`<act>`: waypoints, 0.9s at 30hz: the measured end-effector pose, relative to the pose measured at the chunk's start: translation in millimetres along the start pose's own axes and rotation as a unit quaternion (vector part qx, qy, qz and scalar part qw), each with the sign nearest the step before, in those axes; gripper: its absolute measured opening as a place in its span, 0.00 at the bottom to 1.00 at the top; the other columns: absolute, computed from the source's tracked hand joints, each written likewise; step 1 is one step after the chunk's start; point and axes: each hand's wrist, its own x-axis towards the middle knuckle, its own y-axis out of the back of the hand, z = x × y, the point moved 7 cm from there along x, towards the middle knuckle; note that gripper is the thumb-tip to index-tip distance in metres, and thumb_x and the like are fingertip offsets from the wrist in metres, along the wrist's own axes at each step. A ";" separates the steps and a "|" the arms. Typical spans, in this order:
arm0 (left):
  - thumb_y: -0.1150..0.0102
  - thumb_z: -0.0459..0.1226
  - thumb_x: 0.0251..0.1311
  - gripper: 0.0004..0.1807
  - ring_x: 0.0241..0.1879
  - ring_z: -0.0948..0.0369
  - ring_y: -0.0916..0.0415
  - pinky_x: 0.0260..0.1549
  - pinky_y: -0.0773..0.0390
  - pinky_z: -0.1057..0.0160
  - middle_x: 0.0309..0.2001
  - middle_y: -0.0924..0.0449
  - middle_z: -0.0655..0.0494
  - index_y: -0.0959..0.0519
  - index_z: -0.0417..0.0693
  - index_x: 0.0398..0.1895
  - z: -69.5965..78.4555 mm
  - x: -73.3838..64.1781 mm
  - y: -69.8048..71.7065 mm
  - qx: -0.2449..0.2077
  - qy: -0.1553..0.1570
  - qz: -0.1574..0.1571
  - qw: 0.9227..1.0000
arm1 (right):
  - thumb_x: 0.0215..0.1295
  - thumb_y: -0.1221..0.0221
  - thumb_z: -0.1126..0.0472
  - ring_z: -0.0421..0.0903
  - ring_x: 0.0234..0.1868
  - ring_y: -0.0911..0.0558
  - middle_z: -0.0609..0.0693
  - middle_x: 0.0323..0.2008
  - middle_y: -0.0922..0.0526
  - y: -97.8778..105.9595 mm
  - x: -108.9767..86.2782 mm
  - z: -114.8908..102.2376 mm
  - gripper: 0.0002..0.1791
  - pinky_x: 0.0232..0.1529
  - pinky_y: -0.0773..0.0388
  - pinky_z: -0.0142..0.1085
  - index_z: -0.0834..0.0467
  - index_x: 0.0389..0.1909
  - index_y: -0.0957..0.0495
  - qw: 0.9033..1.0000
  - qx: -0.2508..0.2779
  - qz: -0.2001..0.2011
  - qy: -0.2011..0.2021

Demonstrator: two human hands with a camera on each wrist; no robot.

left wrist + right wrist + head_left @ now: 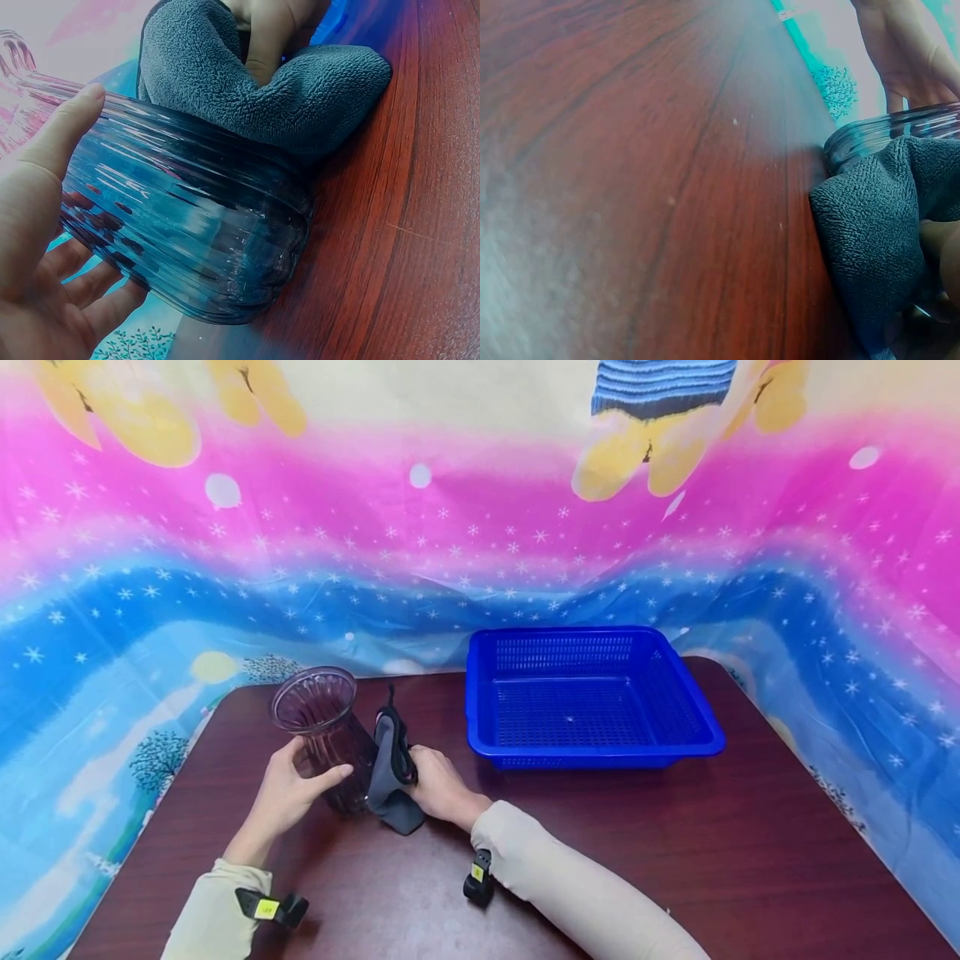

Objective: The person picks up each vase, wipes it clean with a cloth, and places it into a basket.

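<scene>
A purple-tinted, ribbed glass vase with a flared rim stands on the left of the table, leaning slightly to the left in the head view. My left hand holds it round the side, thumb in front and fingers behind, as the left wrist view shows on the glass. In my right hand is a folded grey towel with a dark edge and hanging loop. The towel's fluffy face lies against the vase's right side. Part of the vase's lower body is hidden behind the towel.
A blue plastic basket with perforated walls sits at the back right of the dark red-brown wooden table. A printed pink and blue curtain hangs behind and along both sides. Black camera straps are on both wrists.
</scene>
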 end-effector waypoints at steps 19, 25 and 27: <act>0.29 0.45 0.60 0.38 0.62 0.41 0.23 0.58 0.23 0.41 0.63 0.24 0.35 0.33 0.38 0.69 -4.4 -0.2 -3.5 -0.008 -0.001 -0.004 1.000 | 0.60 0.33 0.64 0.40 0.37 0.19 0.46 0.37 0.16 6.5 0.9 -8.7 0.03 0.40 0.21 0.32 0.53 0.30 0.17 0.998 0.040 0.042 0.019; 0.29 0.45 0.60 0.37 0.60 0.42 0.21 0.56 0.20 0.43 0.60 0.22 0.35 0.32 0.37 0.67 -1.9 0.4 -1.7 0.001 0.002 -0.003 1.000 | 0.61 0.33 0.62 0.41 0.42 0.16 0.46 0.41 0.14 17.5 6.2 -24.1 0.02 0.45 0.20 0.33 0.54 0.35 0.15 0.996 0.048 0.070 0.028; 0.29 0.45 0.60 0.36 0.58 0.43 0.20 0.53 0.18 0.48 0.59 0.21 0.36 0.31 0.37 0.66 -0.5 0.3 -0.2 0.007 0.001 -0.003 1.000 | 0.62 0.33 0.61 0.40 0.43 0.16 0.46 0.42 0.14 21.8 8.8 -29.5 0.03 0.46 0.21 0.31 0.53 0.37 0.15 0.996 0.052 0.072 0.031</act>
